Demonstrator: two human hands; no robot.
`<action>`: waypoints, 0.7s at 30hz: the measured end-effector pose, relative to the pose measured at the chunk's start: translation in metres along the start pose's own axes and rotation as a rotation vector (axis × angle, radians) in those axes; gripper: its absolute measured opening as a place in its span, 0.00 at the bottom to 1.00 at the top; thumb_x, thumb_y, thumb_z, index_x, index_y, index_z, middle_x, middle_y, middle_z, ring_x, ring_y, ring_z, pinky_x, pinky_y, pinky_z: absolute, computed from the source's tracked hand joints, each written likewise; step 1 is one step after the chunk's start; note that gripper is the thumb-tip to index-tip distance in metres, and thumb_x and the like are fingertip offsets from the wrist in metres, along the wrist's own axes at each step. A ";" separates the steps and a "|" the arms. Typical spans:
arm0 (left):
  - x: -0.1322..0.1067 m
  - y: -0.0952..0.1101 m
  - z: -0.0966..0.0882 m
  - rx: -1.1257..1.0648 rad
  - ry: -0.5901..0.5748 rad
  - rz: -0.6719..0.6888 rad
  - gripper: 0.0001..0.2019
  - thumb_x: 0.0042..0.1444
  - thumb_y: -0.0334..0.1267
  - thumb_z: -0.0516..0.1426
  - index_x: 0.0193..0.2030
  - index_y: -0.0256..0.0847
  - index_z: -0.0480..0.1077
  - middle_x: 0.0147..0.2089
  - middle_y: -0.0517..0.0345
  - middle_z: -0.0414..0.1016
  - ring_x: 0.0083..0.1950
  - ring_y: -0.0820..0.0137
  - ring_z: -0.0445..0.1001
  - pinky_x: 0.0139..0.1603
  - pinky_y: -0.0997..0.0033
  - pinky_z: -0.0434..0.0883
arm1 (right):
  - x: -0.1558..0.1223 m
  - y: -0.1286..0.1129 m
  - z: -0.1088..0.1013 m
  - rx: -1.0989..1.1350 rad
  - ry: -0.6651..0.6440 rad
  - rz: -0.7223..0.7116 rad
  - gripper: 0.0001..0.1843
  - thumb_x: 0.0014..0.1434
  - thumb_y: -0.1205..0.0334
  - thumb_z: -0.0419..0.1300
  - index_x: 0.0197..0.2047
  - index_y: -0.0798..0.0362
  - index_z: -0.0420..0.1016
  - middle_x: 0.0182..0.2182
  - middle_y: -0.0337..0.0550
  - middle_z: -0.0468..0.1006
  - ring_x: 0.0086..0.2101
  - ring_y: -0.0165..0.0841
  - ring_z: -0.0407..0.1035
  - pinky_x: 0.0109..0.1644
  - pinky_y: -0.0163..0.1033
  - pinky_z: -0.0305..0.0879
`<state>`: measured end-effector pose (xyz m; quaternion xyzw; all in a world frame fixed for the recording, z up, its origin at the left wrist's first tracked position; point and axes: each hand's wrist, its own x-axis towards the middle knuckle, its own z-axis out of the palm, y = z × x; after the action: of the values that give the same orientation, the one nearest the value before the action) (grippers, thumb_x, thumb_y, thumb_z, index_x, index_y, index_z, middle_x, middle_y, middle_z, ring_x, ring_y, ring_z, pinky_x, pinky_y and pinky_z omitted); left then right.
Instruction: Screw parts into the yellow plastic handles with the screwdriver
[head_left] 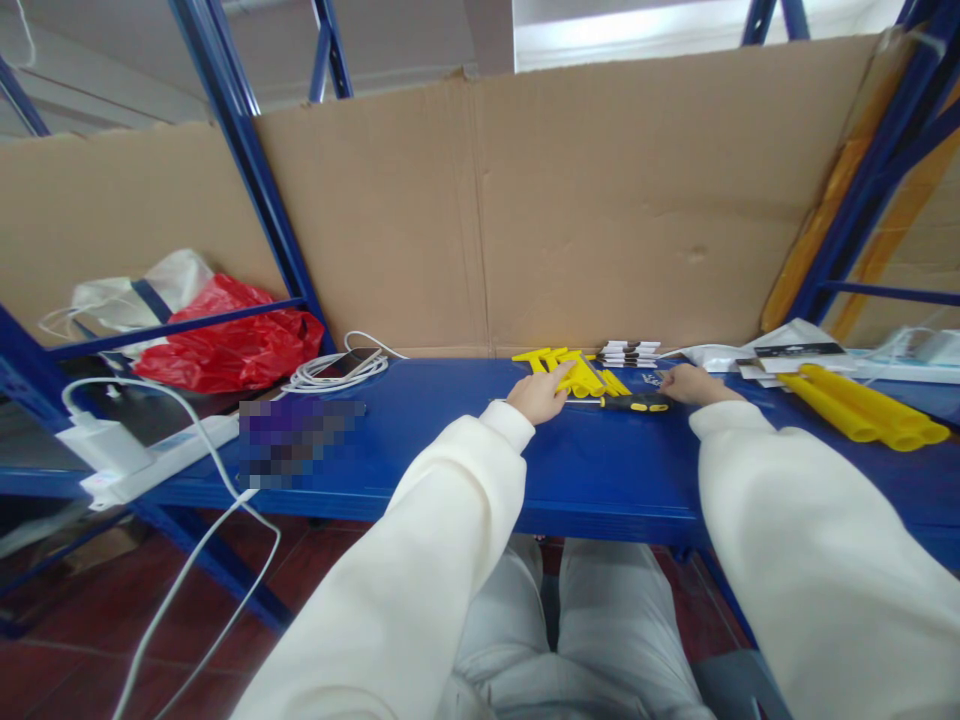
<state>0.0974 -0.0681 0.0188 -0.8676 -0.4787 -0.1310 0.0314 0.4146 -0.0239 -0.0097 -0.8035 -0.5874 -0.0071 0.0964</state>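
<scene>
My left hand (pixel 538 396) is at the near left edge of a pile of yellow plastic pieces (pixel 581 376). Its index finger is stretched out and touches or hovers just over them; I see nothing held in it. A screwdriver (pixel 636 403) with a yellow and black handle lies in front of the pile, its shaft pointing left. To the right, my right hand (pixel 697 386) has its fingers drawn together beside some small shiny bits (pixel 652 379). What it pinches, if anything, is too small to make out.
Behind the pieces lies a stack of small white packets (pixel 628 353). Yellow tubes (pixel 862 408) lie at the right. On the left are a coiled white cable (pixel 337 372), a power strip (pixel 165 465) and a red plastic bag (pixel 232 335). Cardboard (pixel 600 200) backs the blue table (pixel 450 440).
</scene>
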 end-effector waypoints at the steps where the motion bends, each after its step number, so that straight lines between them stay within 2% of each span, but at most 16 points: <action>1: 0.000 0.000 0.000 -0.008 0.003 0.001 0.32 0.73 0.37 0.51 0.82 0.49 0.55 0.60 0.44 0.82 0.60 0.53 0.83 0.63 0.56 0.76 | -0.003 -0.002 -0.002 -0.002 0.002 0.005 0.09 0.60 0.59 0.63 0.38 0.51 0.85 0.44 0.54 0.82 0.54 0.53 0.76 0.58 0.61 0.72; 10: 0.002 -0.004 0.002 -0.081 0.016 -0.002 0.32 0.71 0.38 0.53 0.81 0.49 0.58 0.59 0.44 0.83 0.60 0.52 0.82 0.63 0.55 0.75 | -0.003 -0.001 0.001 0.046 0.069 -0.013 0.05 0.55 0.62 0.62 0.31 0.51 0.80 0.37 0.56 0.81 0.50 0.56 0.77 0.55 0.62 0.73; 15: 0.003 -0.007 0.002 -0.159 0.051 -0.025 0.32 0.70 0.37 0.54 0.80 0.48 0.60 0.60 0.44 0.83 0.60 0.52 0.82 0.64 0.54 0.75 | -0.003 -0.001 -0.001 0.063 0.105 -0.016 0.06 0.56 0.62 0.62 0.34 0.52 0.82 0.41 0.58 0.82 0.52 0.57 0.76 0.57 0.66 0.71; 19: 0.008 -0.012 -0.005 -0.431 0.175 -0.025 0.31 0.65 0.29 0.56 0.75 0.42 0.66 0.64 0.46 0.80 0.62 0.58 0.80 0.66 0.61 0.73 | -0.008 -0.010 -0.006 0.064 0.135 0.000 0.09 0.57 0.65 0.60 0.37 0.53 0.83 0.45 0.60 0.82 0.55 0.57 0.75 0.59 0.65 0.69; 20: 0.009 -0.014 -0.008 -0.537 0.212 -0.028 0.30 0.64 0.27 0.56 0.74 0.40 0.68 0.62 0.46 0.82 0.60 0.60 0.81 0.64 0.65 0.74 | -0.009 -0.012 -0.007 0.078 0.162 -0.024 0.09 0.57 0.66 0.59 0.37 0.53 0.83 0.44 0.59 0.82 0.54 0.57 0.75 0.59 0.64 0.70; 21: 0.009 -0.016 -0.011 -0.650 0.235 -0.064 0.29 0.64 0.26 0.56 0.72 0.38 0.68 0.55 0.48 0.84 0.53 0.64 0.83 0.59 0.68 0.76 | -0.010 -0.015 -0.008 0.097 0.199 -0.058 0.09 0.58 0.67 0.59 0.37 0.53 0.83 0.44 0.59 0.82 0.54 0.56 0.75 0.58 0.61 0.71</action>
<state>0.0869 -0.0541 0.0307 -0.7958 -0.4321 -0.3764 -0.1960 0.3987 -0.0304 -0.0007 -0.7758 -0.5977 -0.0613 0.1929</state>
